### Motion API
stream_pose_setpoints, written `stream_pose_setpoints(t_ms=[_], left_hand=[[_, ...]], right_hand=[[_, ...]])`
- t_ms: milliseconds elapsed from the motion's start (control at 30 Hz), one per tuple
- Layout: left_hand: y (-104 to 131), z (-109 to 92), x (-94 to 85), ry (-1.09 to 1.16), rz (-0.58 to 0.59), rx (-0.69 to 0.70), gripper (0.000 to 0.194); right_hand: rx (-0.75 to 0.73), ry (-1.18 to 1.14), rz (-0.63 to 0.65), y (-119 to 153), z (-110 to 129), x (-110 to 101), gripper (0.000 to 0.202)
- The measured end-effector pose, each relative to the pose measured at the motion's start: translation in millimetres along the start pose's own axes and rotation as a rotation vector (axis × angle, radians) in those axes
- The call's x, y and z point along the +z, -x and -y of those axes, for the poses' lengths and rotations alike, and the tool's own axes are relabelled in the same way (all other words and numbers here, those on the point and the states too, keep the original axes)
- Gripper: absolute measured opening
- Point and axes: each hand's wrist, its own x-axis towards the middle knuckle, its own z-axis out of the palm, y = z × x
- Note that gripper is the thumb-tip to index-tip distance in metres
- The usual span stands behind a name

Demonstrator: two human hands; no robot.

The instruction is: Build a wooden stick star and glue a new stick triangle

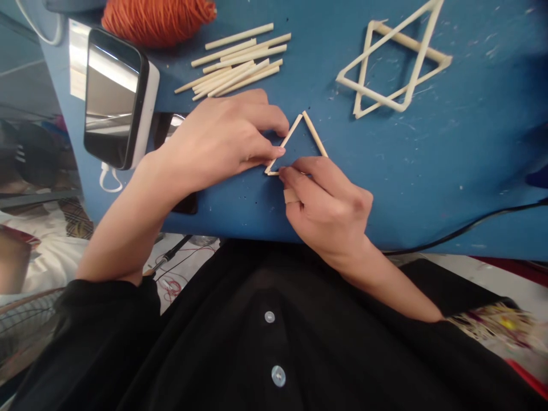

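Three thin wooden sticks form a small triangle [315, 135] on the blue table, between my two hands. At its top corner, two stick ends nearly touch. My left hand [240, 131] is closed, thumb and fingers pinching the triangle's left stick [293, 132]. My right hand [331, 200] is closed in a pinch at the bottom stick [274, 173], near the lower left corner, and hides most of that stick and the lower right corner. A tan band wraps one right finger. Above my left hand lies a pile of loose wooden sticks [240, 64].
A six-pointed star of joined sticks [363, 90] lies at the upper right. Orange twine [158, 21] sits at the upper left, beside a white-edged device with a dark screen [113, 97]. A dark phone [187, 204] is partly under my left forearm. A black cable [466, 228] crosses the right edge.
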Motion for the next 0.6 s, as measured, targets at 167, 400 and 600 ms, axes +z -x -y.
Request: stream_pose_setpoints(t_ms=[167, 400, 600], left_hand=[[-3, -15, -19.0, 0.081, 0.083, -0.020, 0.025], [19, -44, -7.2, -0.025, -0.103, -0.129, 0.027], [18, -90, 52.8, -0.132, -0.448, -0.139, 0.013]], right_hand=[[-0.051, -0.080, -0.103, -4, -2, -9, 0.025], [0.031, -0.083, -0.211, -10, -42, -48, 0.012], [0.059, -0.148, 0.028, -2, -62, -45, 0.033]])
